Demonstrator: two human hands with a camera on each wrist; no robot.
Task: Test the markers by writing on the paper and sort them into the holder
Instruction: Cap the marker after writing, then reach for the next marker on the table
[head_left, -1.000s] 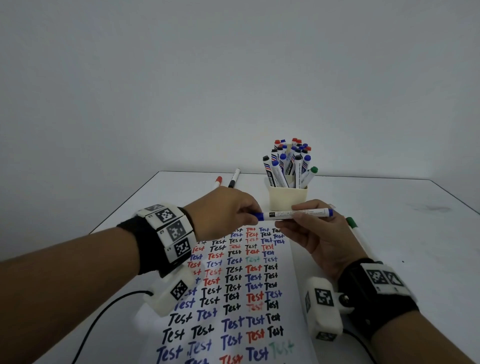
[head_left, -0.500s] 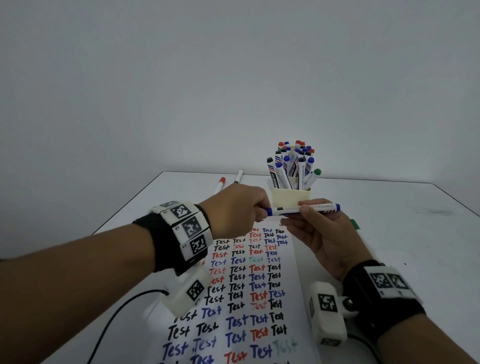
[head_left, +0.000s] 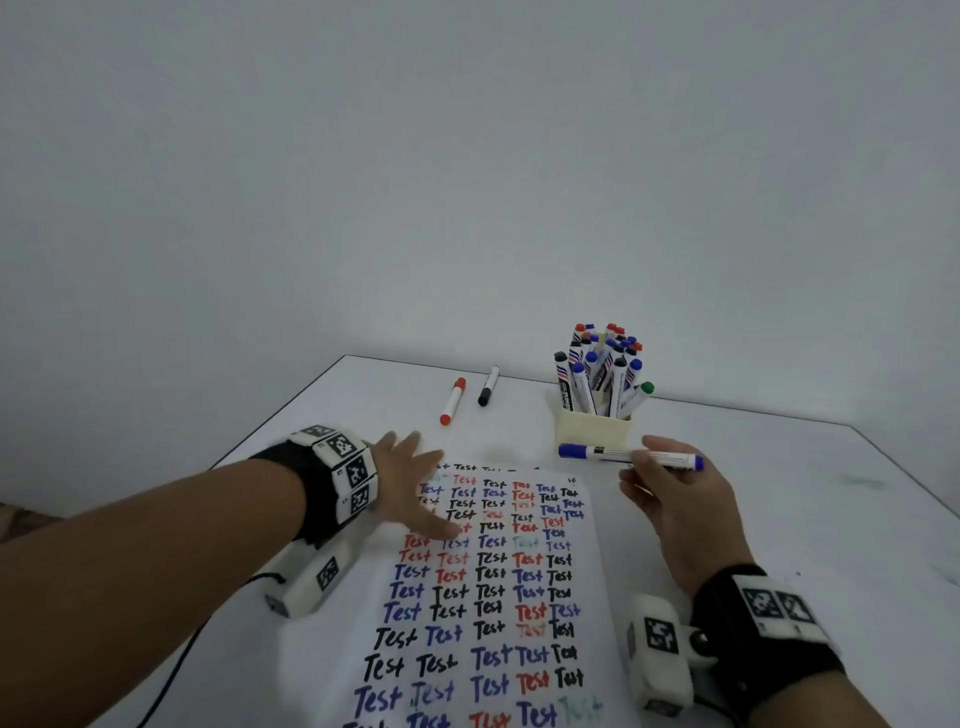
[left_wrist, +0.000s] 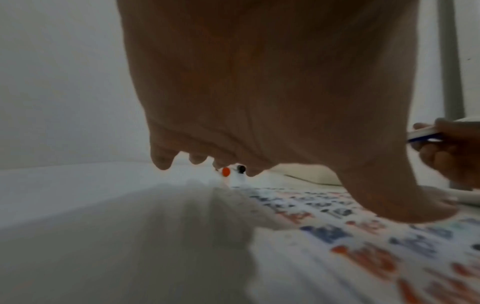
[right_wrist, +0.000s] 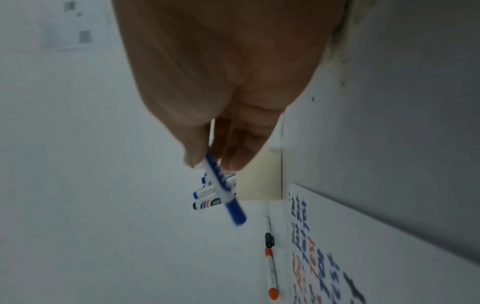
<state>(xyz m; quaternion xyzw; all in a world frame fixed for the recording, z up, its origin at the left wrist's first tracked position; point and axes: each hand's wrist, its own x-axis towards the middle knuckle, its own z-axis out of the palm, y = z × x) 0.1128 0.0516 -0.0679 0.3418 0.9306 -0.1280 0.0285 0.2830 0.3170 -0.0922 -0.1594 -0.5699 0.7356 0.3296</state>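
Head view high above paper (head_left: 483, 597), wrist views low, sharing it

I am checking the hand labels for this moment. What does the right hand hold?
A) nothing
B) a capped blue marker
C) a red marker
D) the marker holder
B: the right hand pinches the blue marker, cap on, level just in front of the holder, while the left hand lies open on the paper.
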